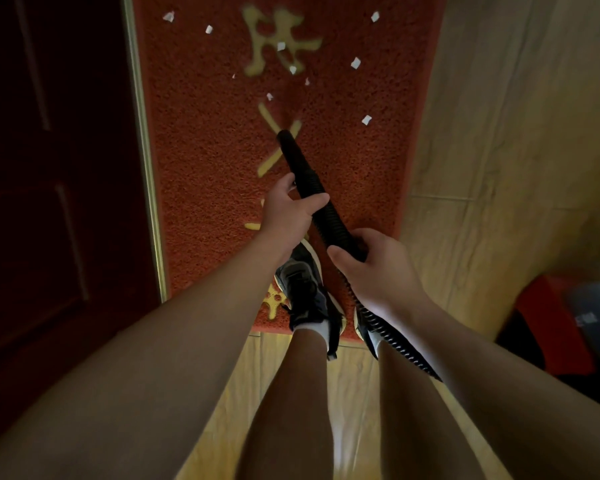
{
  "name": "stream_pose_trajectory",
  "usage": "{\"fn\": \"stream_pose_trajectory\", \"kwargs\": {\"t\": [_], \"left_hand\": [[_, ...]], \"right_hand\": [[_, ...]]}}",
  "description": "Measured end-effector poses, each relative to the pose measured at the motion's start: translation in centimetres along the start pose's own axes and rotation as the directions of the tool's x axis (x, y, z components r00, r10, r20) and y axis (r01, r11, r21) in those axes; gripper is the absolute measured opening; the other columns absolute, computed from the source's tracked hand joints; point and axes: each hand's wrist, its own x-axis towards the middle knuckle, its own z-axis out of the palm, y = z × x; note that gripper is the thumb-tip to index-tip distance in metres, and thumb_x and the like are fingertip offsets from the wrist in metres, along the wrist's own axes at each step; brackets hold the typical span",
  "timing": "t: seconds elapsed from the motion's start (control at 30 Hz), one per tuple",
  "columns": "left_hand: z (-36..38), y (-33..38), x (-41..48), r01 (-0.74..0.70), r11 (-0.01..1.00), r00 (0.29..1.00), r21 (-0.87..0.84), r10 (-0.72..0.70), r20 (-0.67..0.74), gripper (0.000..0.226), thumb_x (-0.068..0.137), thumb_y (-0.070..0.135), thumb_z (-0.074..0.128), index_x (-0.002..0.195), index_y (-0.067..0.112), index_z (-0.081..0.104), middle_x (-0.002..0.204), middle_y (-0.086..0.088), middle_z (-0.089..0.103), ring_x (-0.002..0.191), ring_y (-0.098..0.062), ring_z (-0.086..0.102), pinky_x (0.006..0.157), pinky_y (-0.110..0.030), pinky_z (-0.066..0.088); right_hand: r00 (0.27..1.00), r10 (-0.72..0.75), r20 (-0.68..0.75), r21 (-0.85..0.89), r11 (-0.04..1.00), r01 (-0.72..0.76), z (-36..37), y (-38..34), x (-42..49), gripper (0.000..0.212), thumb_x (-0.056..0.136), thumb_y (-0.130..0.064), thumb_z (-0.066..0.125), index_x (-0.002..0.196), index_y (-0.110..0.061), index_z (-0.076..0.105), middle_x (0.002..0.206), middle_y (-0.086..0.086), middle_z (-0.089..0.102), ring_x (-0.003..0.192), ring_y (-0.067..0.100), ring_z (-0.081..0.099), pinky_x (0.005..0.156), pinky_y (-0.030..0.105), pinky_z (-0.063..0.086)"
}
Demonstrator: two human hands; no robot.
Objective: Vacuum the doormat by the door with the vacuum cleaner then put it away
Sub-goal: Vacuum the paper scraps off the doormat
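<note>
Red coir-like pile made up the doormat, which lay ahead of both hands, with yellow characters down its middle and a dark door along its left edge. Small white paper scraps were scattered over the stretch beyond the hands; none showed on the part nearest the person's shoes, which stood on the mat's near end.

The left hand was curled around the black vacuum hose near where its ribbing met the smooth nozzle, thumb on top. The right hand was wrapped around the hose just behind it, closer to the body, and the ribbed length ran back under the right forearm toward a red and grey body off to the right, probably the vacuum cleaner itself, though it was too blurred to be sure.

The nozzle tip pointed forward and down at the mat's centre, short of the scraps. Whether it touched the pile could not be told. The step in hand seemed to be sweeping up the litter. Doing it well would mean keeping the opening low against the pile, letting the left hand steer and the right feed slack, and working outward in slow passes, since the coarse loops could trap paper.
</note>
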Motion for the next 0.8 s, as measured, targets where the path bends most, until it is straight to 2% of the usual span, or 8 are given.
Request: {"fn": "stream_pose_trajectory", "kwargs": {"t": [0.07,0.2,0.33,0.43,0.6,0.7,0.8], "left_hand": [[0.8,0.1,-0.2,-0.006,1.0,1.0,0.012,0.005,0.008,0.073,0.073,0.033,0.08,0.141,0.018,0.057,0.138,0.002,0.061,0.124,-0.022,0.061,0.108,-0.052,0.05],[2.5,0.4,-0.7,0.011,0.999,1.0,0.043,-0.011,-0.001,0.082,0.077,0.03,0.081,0.151,0.018,0.048,0.149,-0.002,0.054,0.132,-0.024,0.055,0.112,-0.05,0.046],[4.2,0.6,-1.3,0.022,0.998,1.0,0.067,-0.023,0.017,0.095,0.064,0.041,0.08,0.151,0.022,0.047,0.145,-0.002,0.057,0.127,-0.026,0.06,0.108,-0.051,0.05],[5.4,0.4,-1.3,0.008,0.996,0.999,0.085,-0.013,0.052,0.1,0.056,0.05,0.079,0.147,0.022,0.051,0.142,0.004,0.059,0.125,-0.024,0.061,0.107,-0.052,0.05],[7.4,0.5,-1.6,0.0,0.992,0.996,0.126,-0.011,0.09,0.083,0.068,0.04,0.078,0.145,0.02,0.054,0.141,0.006,0.059,0.126,-0.023,0.06,0.108,-0.052,0.05],[8.2,0.2,-1.6,-0.016,0.99,0.993,0.137,-0.001,0.118,0.06,0.084,0.025,0.078,0.14,0.019,0.058,0.137,0.006,0.06,0.122,-0.023,0.061,0.106,-0.051,0.051],[9.0,0.0,-1.4,-0.03,0.988,0.992,0.15,0.011,0.126,0.054,0.085,0.023,0.078,0.136,0.02,0.061,0.133,0.008,0.062,0.119,-0.023,0.063,0.104,-0.052,0.052]], "right_hand": [[1.0,0.005,0.0,0.011,1.0,-0.005,-0.4,0.5,-0.2,0.02,0.092,-0.043,0.064,0.096,-0.024,0.067,0.066,-0.004,0.064,0.06,0.014,0.061,0.054,0.03,0.044],[1.0,0.013,-0.003,0.06,0.998,-0.013,-1.4,1.4,-0.6,0.018,0.092,-0.041,0.063,0.091,-0.024,0.066,0.065,-0.002,0.064,0.06,0.015,0.061,0.054,0.034,0.046],[0.998,0.056,-0.016,0.135,0.989,-0.053,-2.4,2.6,-1.3,0.015,0.09,-0.041,0.066,0.094,-0.027,0.067,0.07,-0.002,0.069,0.062,0.017,0.066,0.06,0.044,0.056],[0.996,0.084,-0.031,0.19,0.979,-0.077,-3.0,3.7,-1.6,0.017,0.088,-0.041,0.069,0.097,-0.027,0.069,0.073,-0.003,0.071,0.064,0.018,0.069,0.063,0.048,0.058],[0.992,0.12,-0.029,0.249,0.962,-0.109,-3.8,5.2,-2.2,0.024,0.087,-0.043,0.069,0.107,-0.03,0.07,0.077,-0.006,0.073,0.065,0.016,0.071,0.063,0.049,0.06],[0.992,0.118,-0.043,0.237,0.966,-0.105,-4.3,5.8,-2.5,0.023,0.089,-0.041,0.069,0.108,-0.029,0.069,0.076,-0.006,0.073,0.063,0.013,0.07,0.063,0.047,0.06],[0.99,0.128,-0.054,0.241,0.964,-0.111,-4.6,6.2,-2.7,0.026,0.09,-0.042,0.069,0.112,-0.029,0.068,0.079,-0.007,0.073,0.063,0.01,0.07,0.062,0.045,0.06]]}}
